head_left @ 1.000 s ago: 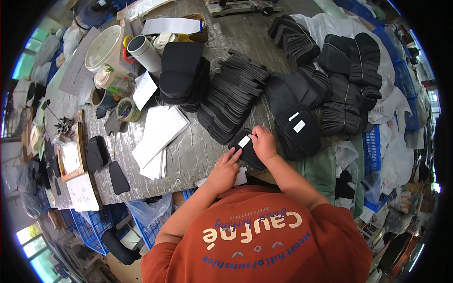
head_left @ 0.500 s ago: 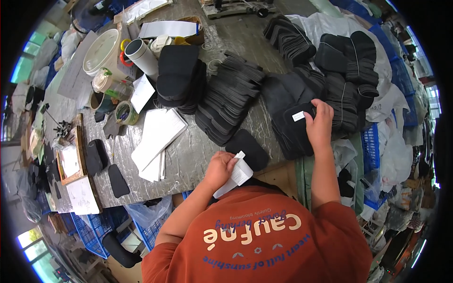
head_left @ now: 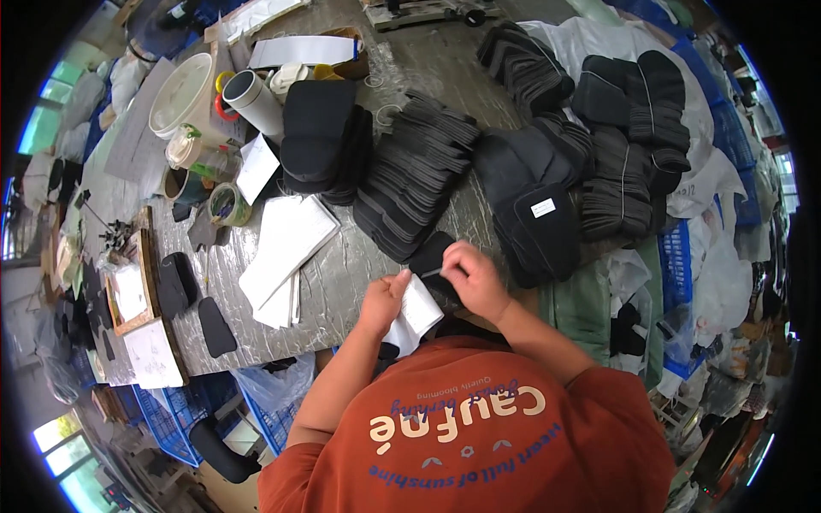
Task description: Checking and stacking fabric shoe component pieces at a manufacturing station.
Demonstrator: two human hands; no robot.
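Near the table's front edge, my left hand [head_left: 386, 301] is closed on a folded white label sheet [head_left: 417, 313] with small print. Just to its right, the fingers of my right hand [head_left: 475, 279] are pinched together, and a thin pale strip [head_left: 433, 273] runs from them toward the sheet's upper corner. Below and behind my hands lies a loose black insole-shaped pad [head_left: 434, 253], partly covered. Farther right, a small white label [head_left: 543, 208] is on the top piece of a stack of black pads [head_left: 547, 244]; neither hand touches that stack.
Fanned dark pads [head_left: 415, 175] and a tall black pile [head_left: 321, 137] stand behind my hands. Tied bundles [head_left: 622, 184] are at the right. White papers [head_left: 286, 252], jars [head_left: 229, 205], a white cup [head_left: 256, 101] and a wooden frame [head_left: 128, 282] lie left. Blue crates [head_left: 175, 427] stand below the table edge.
My right hand has left the labelled pad stack and come left to the label sheet. The sheet has tilted in my left hand, and the label on the stack is now uncovered.
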